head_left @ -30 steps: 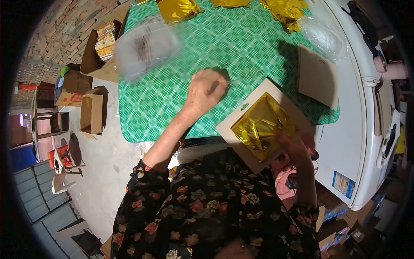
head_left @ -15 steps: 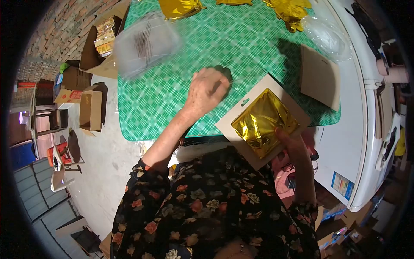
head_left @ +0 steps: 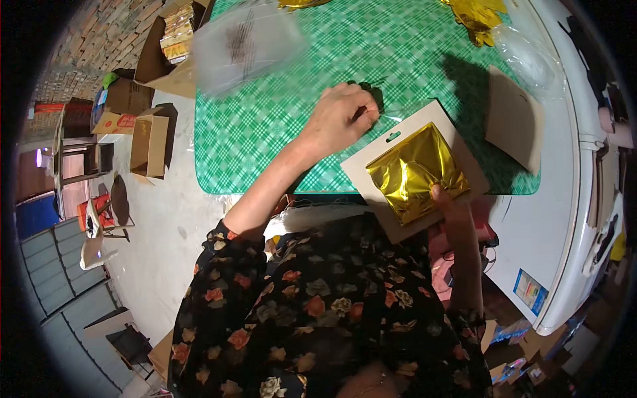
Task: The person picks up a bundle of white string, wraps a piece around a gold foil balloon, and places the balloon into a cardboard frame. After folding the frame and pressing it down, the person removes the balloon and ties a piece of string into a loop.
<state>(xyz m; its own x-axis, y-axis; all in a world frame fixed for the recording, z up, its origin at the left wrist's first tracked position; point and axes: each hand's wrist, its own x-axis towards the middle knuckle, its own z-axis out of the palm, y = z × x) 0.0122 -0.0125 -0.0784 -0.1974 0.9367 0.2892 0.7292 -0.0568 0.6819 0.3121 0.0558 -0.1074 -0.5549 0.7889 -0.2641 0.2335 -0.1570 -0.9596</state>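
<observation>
Glossy, crinkled gold foil [head_left: 417, 166] lies against matt, smooth cardboard [head_left: 391, 219].

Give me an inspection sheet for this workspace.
Surface: green checked tabletop, shadowed at right.
Job's things: folded gold foil on a slotted card.
Clutter: clear plastic bag at left; loose card and foil pieces at right.
Left hand: fingers curled over the tabletop; any grip unclear.
Right hand: grips the slotted card, thumb on the foil.
Cables: dark cord below the tabletop's right side.
Surroundings: open cardboard box, brick wall, white appliance.
</observation>
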